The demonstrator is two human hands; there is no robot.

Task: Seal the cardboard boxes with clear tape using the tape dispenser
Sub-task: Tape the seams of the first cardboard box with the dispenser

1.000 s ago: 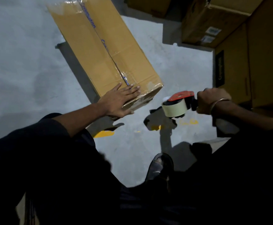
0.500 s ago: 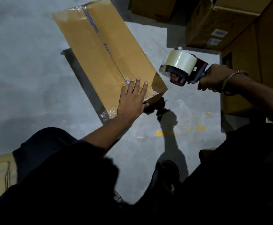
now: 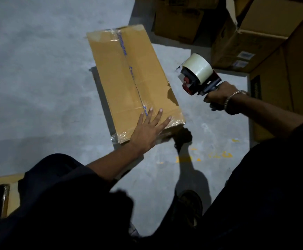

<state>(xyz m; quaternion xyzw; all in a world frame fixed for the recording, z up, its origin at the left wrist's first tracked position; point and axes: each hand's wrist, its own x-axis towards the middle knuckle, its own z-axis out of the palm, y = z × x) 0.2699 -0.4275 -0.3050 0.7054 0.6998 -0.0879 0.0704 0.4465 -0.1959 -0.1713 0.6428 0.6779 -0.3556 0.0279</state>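
A long tan cardboard box (image 3: 138,83) lies closed on the grey concrete floor (image 3: 38,78), taped along its seam; its blue lettering is unreadable. The left hand (image 3: 147,130) presses flat, fingers spread, on the near end. The right hand (image 3: 219,96) grips a red-and-black tape dispenser (image 3: 197,76) held just right of the box.

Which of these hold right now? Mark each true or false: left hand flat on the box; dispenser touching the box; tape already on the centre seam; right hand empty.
1. The left hand lies flat on the near end of the cardboard box. True.
2. The tape dispenser touches the box. False: it is held in the air to the box's right.
3. Clear tape already runs along the centre seam. True.
4. The right hand is empty. False: it grips the dispenser's handle.
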